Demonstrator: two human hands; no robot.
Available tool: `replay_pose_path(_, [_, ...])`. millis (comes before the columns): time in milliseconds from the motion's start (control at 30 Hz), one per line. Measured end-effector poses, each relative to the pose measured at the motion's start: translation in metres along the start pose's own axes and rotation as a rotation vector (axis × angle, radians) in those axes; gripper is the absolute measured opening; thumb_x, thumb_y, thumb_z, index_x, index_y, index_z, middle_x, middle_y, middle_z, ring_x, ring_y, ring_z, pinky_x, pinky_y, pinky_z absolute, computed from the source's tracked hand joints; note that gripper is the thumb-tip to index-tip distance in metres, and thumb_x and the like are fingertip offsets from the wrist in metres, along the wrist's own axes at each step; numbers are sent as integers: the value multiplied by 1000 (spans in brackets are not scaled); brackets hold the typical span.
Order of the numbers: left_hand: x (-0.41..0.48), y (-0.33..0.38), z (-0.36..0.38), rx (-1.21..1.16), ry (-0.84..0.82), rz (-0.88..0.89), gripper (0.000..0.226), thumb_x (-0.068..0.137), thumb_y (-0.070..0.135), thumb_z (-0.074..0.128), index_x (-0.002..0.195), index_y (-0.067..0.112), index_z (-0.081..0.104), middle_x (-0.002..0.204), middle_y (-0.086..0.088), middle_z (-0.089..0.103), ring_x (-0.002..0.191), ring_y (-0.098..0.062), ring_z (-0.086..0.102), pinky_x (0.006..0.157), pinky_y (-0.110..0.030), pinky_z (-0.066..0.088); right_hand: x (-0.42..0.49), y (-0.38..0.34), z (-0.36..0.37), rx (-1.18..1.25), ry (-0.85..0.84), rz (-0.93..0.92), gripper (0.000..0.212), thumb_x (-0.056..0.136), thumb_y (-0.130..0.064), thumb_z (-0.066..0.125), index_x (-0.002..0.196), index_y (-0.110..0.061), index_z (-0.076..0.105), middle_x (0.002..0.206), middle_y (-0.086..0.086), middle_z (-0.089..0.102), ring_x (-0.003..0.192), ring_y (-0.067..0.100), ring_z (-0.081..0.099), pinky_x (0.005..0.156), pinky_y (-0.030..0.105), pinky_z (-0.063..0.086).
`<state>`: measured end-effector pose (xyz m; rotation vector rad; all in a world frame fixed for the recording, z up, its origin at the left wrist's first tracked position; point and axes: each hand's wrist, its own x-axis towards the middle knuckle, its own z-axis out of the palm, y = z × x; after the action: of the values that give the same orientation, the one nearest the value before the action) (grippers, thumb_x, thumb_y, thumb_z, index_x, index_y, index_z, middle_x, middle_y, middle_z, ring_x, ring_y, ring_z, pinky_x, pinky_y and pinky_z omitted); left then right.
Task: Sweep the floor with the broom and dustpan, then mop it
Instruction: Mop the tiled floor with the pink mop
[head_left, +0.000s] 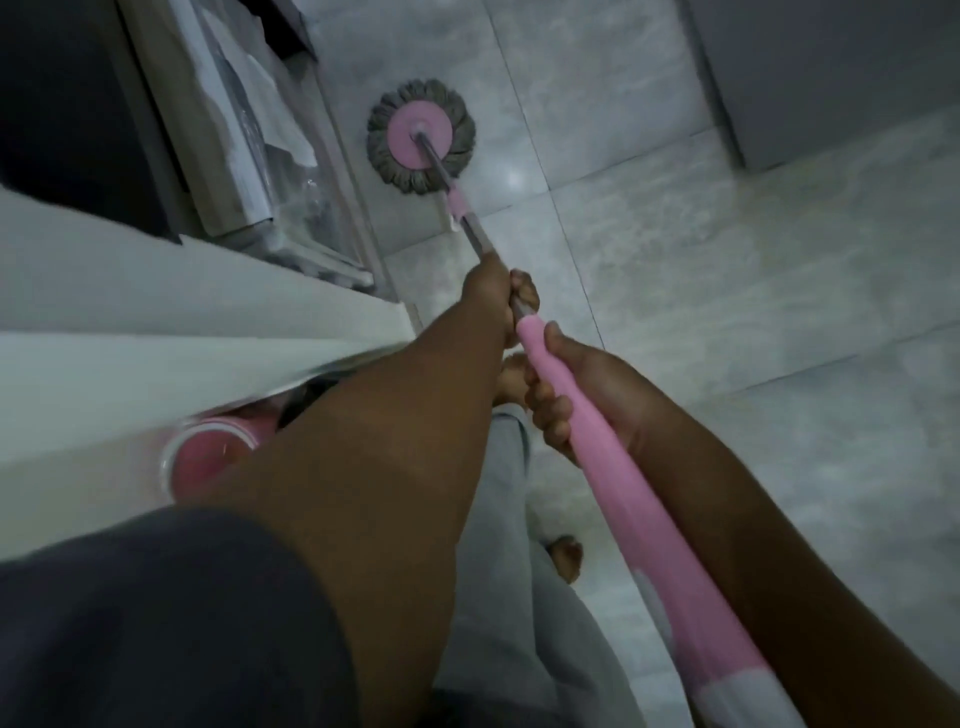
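Nearest: dark sleeve (156, 623) on the L arm, grey trousers (519, 649) below it, one bare foot (566, 558) on the tile floor (727, 312). Mop handle (639, 519), pink w/ white patches at the near end, runs from bottom R up toward centre. R hand (576, 395) wraps the pink grip, fingers curled round it. Just beyond, L hand (498, 299) grips the metal pole right where the pink ends, fingers closed round it. To the L, a white ledge (156, 322) w/ a round pink container (208, 457) partly under it, blurred. Further out the pole slopes down to the mop head (402, 132), pink disc w/ grey strands, flat on the floor beside a low shelf (244, 130) of pale wrapped items. Grey cabinet (831, 67) far R.
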<state>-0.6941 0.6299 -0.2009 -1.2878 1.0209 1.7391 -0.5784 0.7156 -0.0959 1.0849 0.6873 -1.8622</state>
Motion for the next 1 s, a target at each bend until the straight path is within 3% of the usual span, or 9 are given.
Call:
replay_pose_path(267, [-73,-173,-49,125,18,-106,47,102,50,39,71,16,37,43,3,34,27,-8,30,35,-9,27,-105,155,-61,124,104,39,49,87,-57,58,85,-7,57,58,1,51,37,9,43,34,20,39])
replay_pose_path(400, [-85,-192,-55,142,8,-113,45,104,44,36,70,16,37,37,4,34,25,-7,29,33,-10,26,-117,171,-62,141,117,53,49,84,-56,59,83,-8,56,56,0,49,35,8,41,33,19,38])
replay_pose_path(500, [-83,-182,-53,148,7,-102,44,104,45,39,72,15,38,39,4,34,26,-7,30,33,-10,27,-114,162,-56,115,115,51,48,79,-56,62,81,-8,56,55,0,49,34,8,40,32,19,37])
replay_pose_path(667, [-59,-145,-36,138,25,-92,42,102,47,43,77,14,41,53,3,35,32,-8,31,34,-13,29,-90,123,-51,93,117,44,48,89,-56,56,83,-8,56,55,1,50,34,8,41,33,19,38])
replay_pose_path(1000, [29,46,61,18,-4,27,52,102,51,40,63,18,33,37,5,32,23,-5,29,31,-7,21,14,-74,-4,34,9,-84,43,91,-53,58,90,-10,57,57,-3,49,38,5,42,35,17,38])
